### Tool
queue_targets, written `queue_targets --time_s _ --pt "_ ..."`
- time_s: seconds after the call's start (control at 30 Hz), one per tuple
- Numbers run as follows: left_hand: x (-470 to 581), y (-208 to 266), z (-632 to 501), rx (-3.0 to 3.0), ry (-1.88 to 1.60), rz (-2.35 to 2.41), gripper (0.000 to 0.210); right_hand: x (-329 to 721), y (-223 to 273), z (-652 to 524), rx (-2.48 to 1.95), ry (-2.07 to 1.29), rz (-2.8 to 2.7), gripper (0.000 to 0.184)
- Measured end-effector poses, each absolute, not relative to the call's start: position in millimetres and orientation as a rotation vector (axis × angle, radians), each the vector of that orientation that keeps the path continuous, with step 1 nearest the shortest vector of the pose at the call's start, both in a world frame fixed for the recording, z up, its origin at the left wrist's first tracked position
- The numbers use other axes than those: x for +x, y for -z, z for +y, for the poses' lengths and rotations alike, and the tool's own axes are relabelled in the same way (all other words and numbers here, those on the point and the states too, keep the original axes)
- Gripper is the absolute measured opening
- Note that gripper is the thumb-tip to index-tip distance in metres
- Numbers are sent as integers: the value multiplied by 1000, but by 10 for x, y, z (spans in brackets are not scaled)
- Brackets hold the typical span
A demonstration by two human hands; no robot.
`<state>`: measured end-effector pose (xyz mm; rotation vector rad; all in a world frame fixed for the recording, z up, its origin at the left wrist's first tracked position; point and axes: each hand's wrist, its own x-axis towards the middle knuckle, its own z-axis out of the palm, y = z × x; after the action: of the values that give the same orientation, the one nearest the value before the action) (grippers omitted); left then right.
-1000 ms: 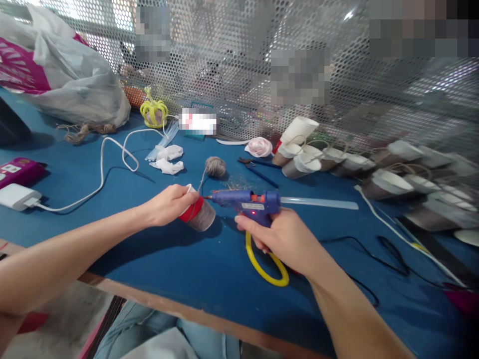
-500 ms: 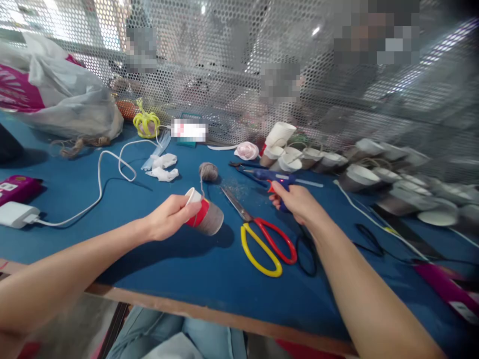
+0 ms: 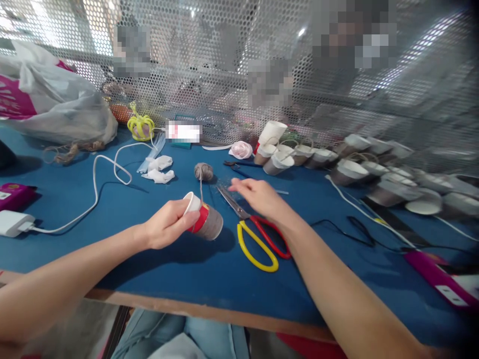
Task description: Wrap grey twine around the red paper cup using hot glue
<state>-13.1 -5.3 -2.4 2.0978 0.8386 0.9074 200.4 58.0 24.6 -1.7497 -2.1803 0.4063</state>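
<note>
My left hand (image 3: 168,224) grips a paper cup (image 3: 205,219) by its white rim, tilted on its side above the table. Grey yarn is wound round the cup's lower part, and a red printed band shows beside it. From the cup a strand runs up to a small ball of grey yarn (image 3: 204,172). My right hand (image 3: 258,197) hovers over the scissors (image 3: 243,214), fingers stretched towards the yarn and nothing visible in them. The scissors lie with one yellow and one red handle. My right hand and forearm hide most of the blue glue gun; its glue stick (image 3: 282,192) pokes out.
Several yarn-wrapped cups (image 3: 279,162) stand along the perforated metal screen (image 3: 224,89), with more at the right. Dark pliers (image 3: 239,163), a pink fabric rose (image 3: 240,149) and crumpled white scraps (image 3: 159,169) lie behind. A white cable (image 3: 95,189) loops at left, near a plastic bag (image 3: 71,99).
My right hand has let go of the glue gun and moved left over the scissors towards the yarn ball. My left hand still holds the cup. The view has shifted slightly.
</note>
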Motion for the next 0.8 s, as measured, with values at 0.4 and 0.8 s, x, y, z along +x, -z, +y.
queue_targets --time_s 0.4,0.8 --pt "-91 57 -22 1627 -762 1006 37 1575 -239 233 -1045 -1080 -1640 20" --pt "-25 46 -21 1336 -721 1129 38 1622 -264 216 -1031 -897 -1577 19"
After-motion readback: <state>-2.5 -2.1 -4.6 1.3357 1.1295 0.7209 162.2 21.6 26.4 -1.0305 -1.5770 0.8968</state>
